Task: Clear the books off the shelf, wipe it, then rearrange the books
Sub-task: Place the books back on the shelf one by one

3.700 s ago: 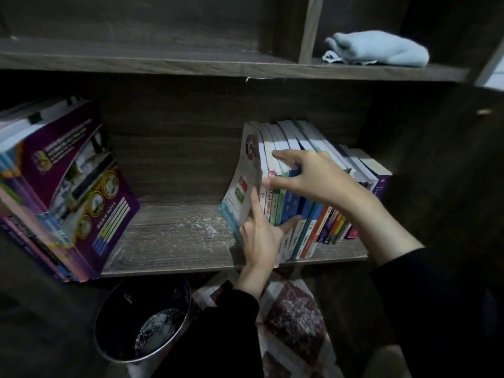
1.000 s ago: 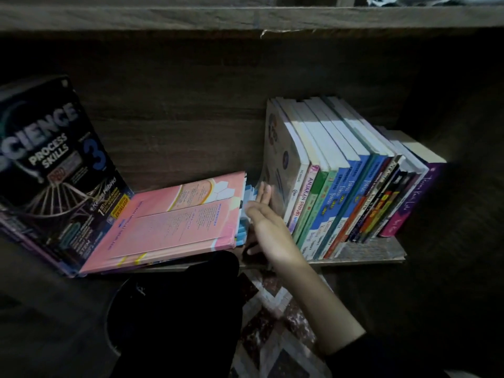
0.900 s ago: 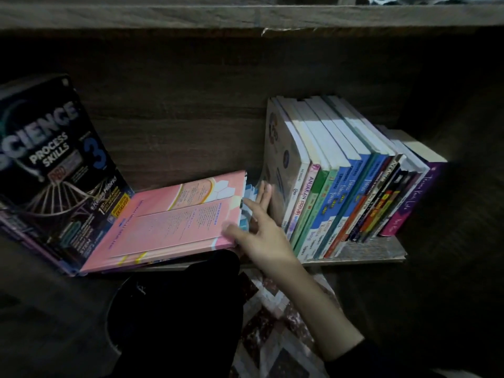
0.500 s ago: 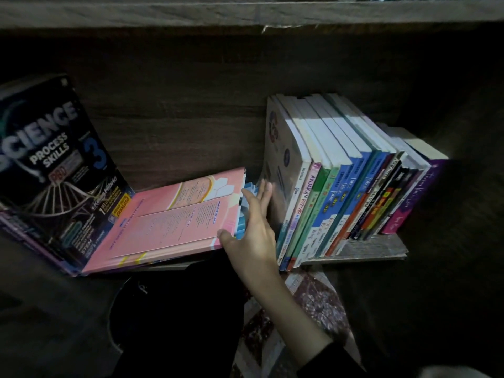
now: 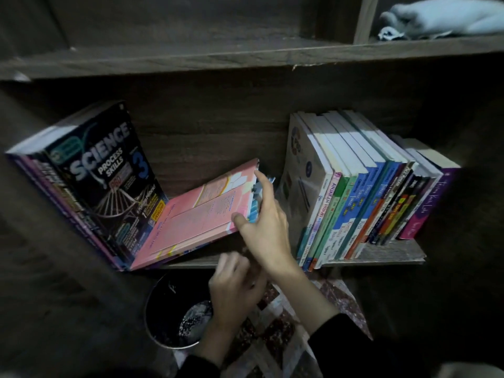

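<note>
Of the two hands, the right hand is gripping the raised right end of a pink book, with its thumb pressing on the cover's near corner and its fingers curling round the far edge, where blue page edges are showing beneath. The left hand is hovering lower, just under the right wrist and in front of the shelf. Its fingers are curling loosely, but the blur is making it impossible to tell whether it is holding anything. The pink book is lying tilted across the middle of the shelf, its left end sitting down against the foot of a dark science book, which is leaning at the shelf's left end in front of some purple ones. A row of books is standing on the right part of the shelf, spines facing outward, and its pale leftmost cover is bowing just beside the right hand. A light blue cloth is lying bunched on the upper shelf at the right. Below, a dark round bin is sitting on the floor next to a patterned mat.
</note>
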